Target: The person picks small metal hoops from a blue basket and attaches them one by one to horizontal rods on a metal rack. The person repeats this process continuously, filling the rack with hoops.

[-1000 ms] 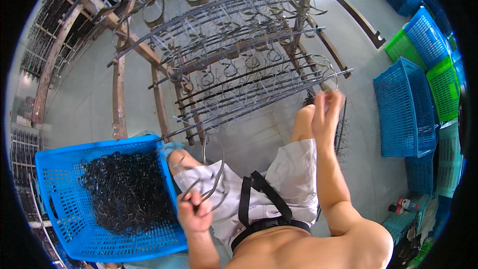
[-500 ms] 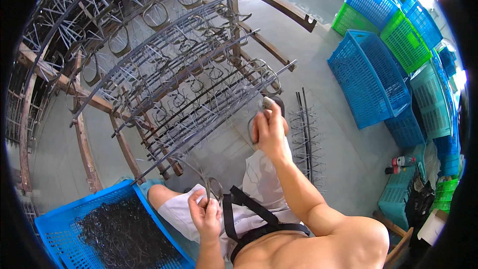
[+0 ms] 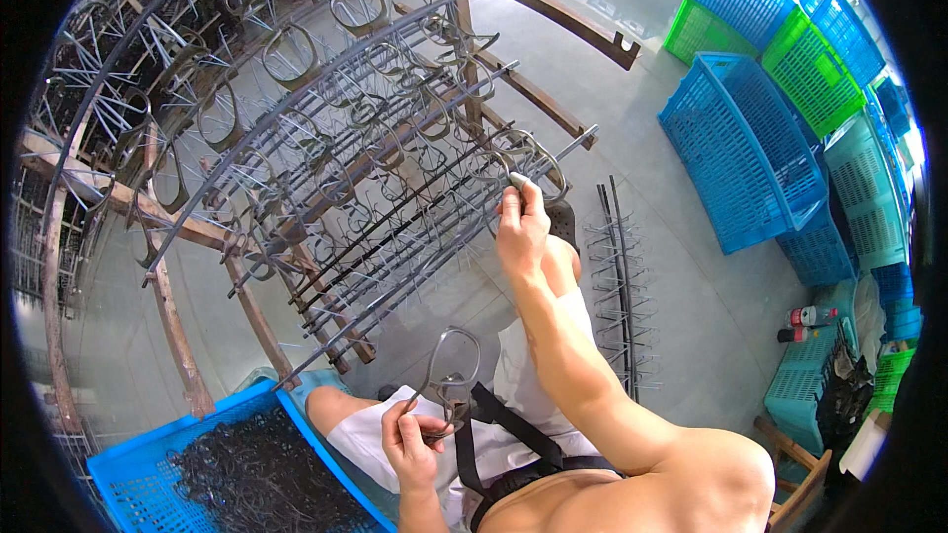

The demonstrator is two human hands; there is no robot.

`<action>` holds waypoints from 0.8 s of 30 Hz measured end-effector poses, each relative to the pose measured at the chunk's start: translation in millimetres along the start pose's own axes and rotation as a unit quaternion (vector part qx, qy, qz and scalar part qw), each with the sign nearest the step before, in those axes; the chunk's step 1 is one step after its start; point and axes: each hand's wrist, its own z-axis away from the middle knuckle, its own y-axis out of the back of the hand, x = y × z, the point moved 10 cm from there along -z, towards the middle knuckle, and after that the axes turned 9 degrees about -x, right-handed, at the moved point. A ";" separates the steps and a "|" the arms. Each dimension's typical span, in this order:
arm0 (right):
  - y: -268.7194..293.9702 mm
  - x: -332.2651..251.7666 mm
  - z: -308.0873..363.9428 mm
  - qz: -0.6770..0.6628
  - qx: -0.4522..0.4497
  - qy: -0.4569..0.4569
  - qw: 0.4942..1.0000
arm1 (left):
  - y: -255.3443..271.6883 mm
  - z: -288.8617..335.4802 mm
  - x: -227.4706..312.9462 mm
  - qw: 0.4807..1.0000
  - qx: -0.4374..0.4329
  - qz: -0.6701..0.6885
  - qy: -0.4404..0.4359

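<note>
Rows of grey, ring-shaped metal pieces [image 3: 298, 81] already hang along the tall brown rack [image 3: 178, 326], too crowded for me to count from here. The right hand [image 3: 521, 227] pinches a thin grey wire loop [image 3: 491, 178] at the right end of the lowest dark rod [image 3: 355, 322]. Well apart from it, the left hand [image 3: 410, 442] grips a few grey looped frames [image 3: 452, 395], off the rack. The blue perforated plastic basket [image 3: 138, 494] holds a heap of tangled black pieces [image 3: 262, 479].
</note>
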 end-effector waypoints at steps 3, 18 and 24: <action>3.4 2.6 -6.0 0.021 -0.009 0.012 1.000 | -0.8 -2.9 -3.8 1.000 -0.014 -0.015 0.019; -18.1 30.3 -12.2 -0.292 -0.035 -0.167 0.941 | -0.2 -11.5 -18.0 0.998 -0.031 -0.001 0.062; -19.4 26.7 -10.9 -0.224 -0.090 -0.125 0.962 | -4.2 -10.5 -18.5 0.998 -0.037 0.002 0.058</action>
